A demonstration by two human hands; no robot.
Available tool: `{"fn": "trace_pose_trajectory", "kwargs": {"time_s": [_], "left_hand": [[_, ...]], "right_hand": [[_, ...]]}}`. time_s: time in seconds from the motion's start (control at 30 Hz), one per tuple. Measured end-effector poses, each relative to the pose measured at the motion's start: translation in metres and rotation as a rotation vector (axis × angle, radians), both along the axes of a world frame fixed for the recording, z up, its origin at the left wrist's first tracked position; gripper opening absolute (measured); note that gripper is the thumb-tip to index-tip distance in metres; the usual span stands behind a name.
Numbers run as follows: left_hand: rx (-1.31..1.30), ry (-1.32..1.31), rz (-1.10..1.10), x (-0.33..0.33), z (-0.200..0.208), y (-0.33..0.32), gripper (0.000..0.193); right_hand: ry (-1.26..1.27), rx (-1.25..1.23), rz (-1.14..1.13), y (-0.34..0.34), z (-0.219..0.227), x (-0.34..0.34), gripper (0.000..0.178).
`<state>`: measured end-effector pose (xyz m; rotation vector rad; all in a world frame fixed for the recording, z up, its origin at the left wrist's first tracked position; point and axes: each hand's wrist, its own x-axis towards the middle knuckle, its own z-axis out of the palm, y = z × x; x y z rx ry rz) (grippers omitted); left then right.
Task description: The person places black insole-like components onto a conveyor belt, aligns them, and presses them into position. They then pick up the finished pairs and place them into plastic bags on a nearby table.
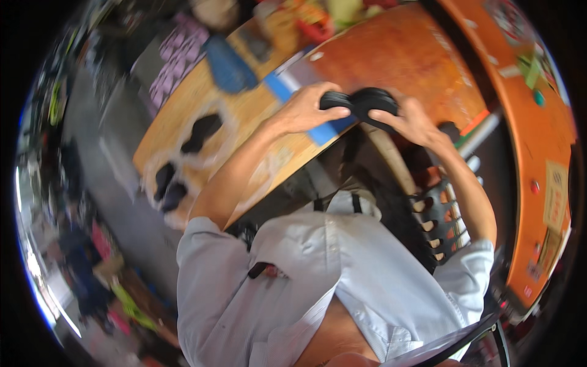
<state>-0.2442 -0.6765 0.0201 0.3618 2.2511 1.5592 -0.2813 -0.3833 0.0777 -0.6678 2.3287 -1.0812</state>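
Evidently, the black stack [373, 100] was held by left hand [306, 110] and right hand [417, 124], grip closed at each end; its layers were best kept even.

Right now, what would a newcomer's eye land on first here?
First, the black layered bundle gripped between the left hand and right hand, in the upper middle. Then the bright orange surface just beyond it, and the dark pieces on the pale wooden table at left.
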Motion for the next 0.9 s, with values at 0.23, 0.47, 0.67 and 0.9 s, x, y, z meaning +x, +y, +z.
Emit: {"fn": "trace_pose_trajectory", "kwargs": {"time_s": [0.23, 0.47, 0.67, 0.9], "left_hand": [[0.217, -0.378, 0.389, 0.242, -0.076, -0.058, 0.056], [0.219, -0.511, 0.775, 0.34, -0.119, -0.154, 0.046], [0.082, -0.408, 0.851, 0.33, -0.155, -0.227, 0.05], [-0.021, -0.463, 0.896, 0.321, -0.161, -0.231, 0.049]], "right_hand": [[-0.423, 0.213, 0.268, -0.122, -0.061, 0.113, 0.066], [-0.556, 0.02, 0.376, -0.235, -0.164, 0.159, 0.069], [-0.542, -0.049, 0.183, -0.297, -0.216, 0.17, 0.064], [-0.534, -0.025, 0.208, -0.308, -0.239, 0.163, 0.067]]}}
